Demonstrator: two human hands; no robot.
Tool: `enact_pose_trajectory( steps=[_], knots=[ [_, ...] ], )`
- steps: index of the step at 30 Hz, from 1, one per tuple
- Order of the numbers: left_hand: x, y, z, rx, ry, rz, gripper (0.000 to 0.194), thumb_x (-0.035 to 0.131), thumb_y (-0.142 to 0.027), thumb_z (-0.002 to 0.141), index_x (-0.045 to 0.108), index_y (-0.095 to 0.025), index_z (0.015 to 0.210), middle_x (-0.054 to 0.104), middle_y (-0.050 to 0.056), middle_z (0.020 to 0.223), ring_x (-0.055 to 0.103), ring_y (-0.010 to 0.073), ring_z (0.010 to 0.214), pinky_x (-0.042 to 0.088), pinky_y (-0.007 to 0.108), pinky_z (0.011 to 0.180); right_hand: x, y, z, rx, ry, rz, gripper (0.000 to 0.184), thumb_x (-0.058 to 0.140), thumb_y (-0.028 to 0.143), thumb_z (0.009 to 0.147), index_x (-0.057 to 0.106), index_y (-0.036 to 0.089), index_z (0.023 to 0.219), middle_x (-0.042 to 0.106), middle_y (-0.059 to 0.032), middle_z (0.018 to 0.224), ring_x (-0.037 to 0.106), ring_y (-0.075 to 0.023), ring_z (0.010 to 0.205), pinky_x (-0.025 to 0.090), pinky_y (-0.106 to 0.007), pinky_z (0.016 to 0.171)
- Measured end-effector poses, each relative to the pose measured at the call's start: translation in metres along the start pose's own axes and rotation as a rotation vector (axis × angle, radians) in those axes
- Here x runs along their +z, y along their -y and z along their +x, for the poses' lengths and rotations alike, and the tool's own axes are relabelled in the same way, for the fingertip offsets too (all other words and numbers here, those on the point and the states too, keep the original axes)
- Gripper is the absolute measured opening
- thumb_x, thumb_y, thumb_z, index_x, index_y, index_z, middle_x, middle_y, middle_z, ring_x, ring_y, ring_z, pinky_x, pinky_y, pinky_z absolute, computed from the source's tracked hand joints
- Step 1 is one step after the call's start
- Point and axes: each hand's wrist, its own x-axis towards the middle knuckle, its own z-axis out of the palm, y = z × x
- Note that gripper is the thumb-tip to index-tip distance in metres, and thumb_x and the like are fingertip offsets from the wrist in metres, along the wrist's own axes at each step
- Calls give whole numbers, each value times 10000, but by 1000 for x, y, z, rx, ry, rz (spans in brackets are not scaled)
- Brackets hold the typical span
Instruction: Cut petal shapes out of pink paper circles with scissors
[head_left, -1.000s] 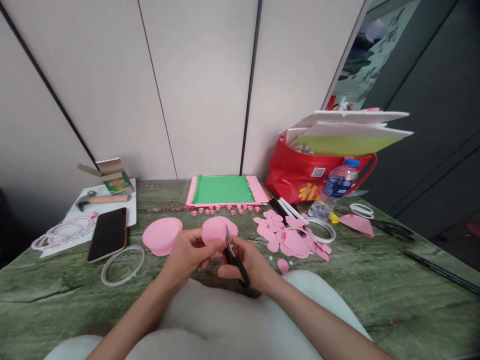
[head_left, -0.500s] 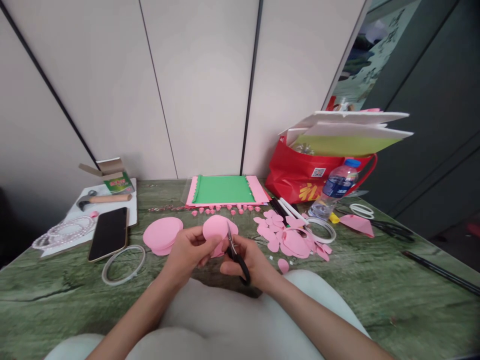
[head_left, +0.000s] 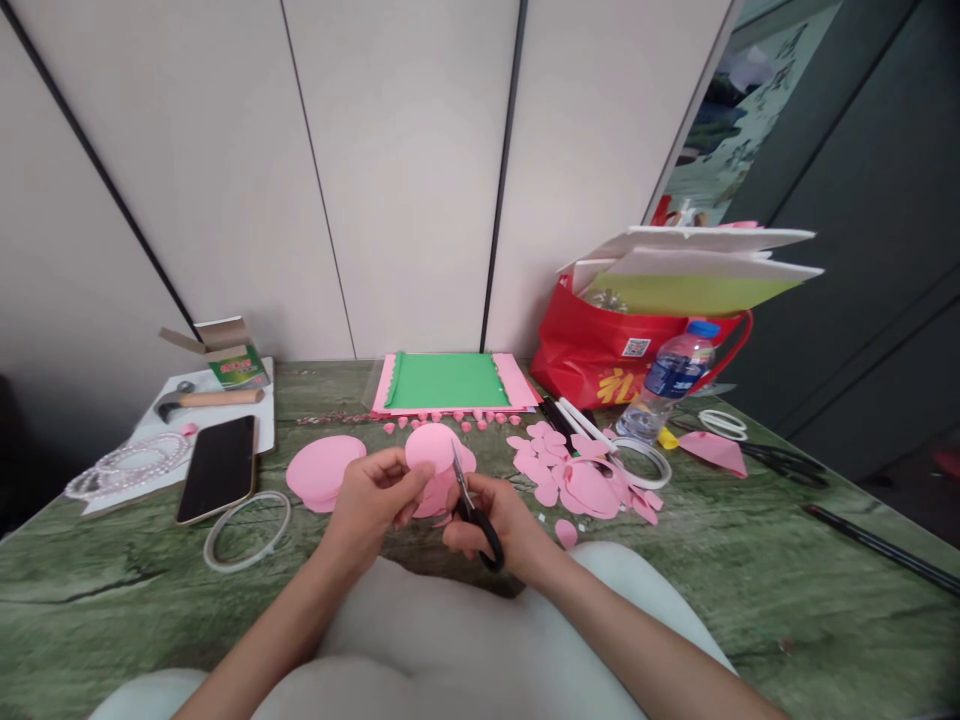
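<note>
Far left: bead strings (head_left: 127, 462) on a white board (head_left: 264, 425), hammer (head_left: 221, 398) and opened green box (head_left: 238, 372) behind them. Dark-screened phone (head_left: 217, 470) overlaps the board's edge. Tape roll (head_left: 226, 564) flat on the table (head_left: 750, 570), just in front of the phone. Then a stack of pink paper discs (head_left: 326, 468).

Center: left hand (head_left: 379, 490) closed, pinching a pink paper disc (head_left: 429, 446) between thumb and fingers, disc raised and facing the camera. More pink paper shows behind and below it. Right hand (head_left: 495, 515) gripping black-handled scissors (head_left: 471, 507), fingers around the handles, blades pointing up at the disc's right edge. Can't tell if they're biting into the paper. Beyond the hands: a row of small pink pieces, then a green sheet (head_left: 448, 380) lying on pink ones.

Right: loose pile of pink petal cutouts (head_left: 546, 460), white tape ring beside it. Red bag (head_left: 574, 340) at the back holding white boards, water bottle (head_left: 671, 375) in front of it. Far right: black stick (head_left: 885, 548).
</note>
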Motion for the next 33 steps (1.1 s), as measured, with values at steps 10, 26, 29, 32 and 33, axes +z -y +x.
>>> enact_pose_trajectory(
  steps=[10, 26, 29, 32, 33],
  knots=[
    [2, -5, -1, 42, -61, -111, 250, 661, -310, 680, 512, -145, 566, 453, -73, 399, 352, 29, 334, 251, 152, 345, 2, 4, -2, 37, -3, 7, 357, 752, 323, 508, 485, 172, 691, 535, 62, 468, 461, -77, 366, 336, -180, 358],
    [3, -2, -4, 10, 61, 86, 293, 637, -343, 690, 543, -146, 494, 485, -42, 397, 403, 54, 321, 293, 169, 317, 0, -2, -1, -55, 114, 18, 421, 775, 371, 522, 490, 175, 763, 523, 54, 563, 447, -78, 460, 338, -188, 420],
    [2, -1, -5, 12, 94, 116, 288, 630, -324, 694, 544, -147, 484, 488, -41, 393, 400, 53, 320, 300, 165, 314, -1, -1, -1, -77, 98, 19, 483, 802, 359, 494, 490, 169, 810, 524, 48, 602, 427, -75, 511, 325, -182, 453],
    [2, -1, -5, 18, 109, 136, 264, 635, -320, 695, 565, -144, 511, 500, -39, 405, 404, 52, 329, 310, 163, 322, -2, 1, -1, -79, 88, 9, 495, 802, 366, 500, 496, 166, 833, 522, 44, 620, 423, -78, 531, 326, -187, 473],
    [2, -1, -5, 18, 112, 140, 261, 635, -322, 697, 570, -143, 519, 505, -38, 412, 406, 52, 332, 312, 162, 325, -2, 2, -2, -81, 90, 7, 490, 800, 370, 504, 499, 165, 832, 511, 48, 610, 409, -76, 523, 316, -188, 470]
  ],
)
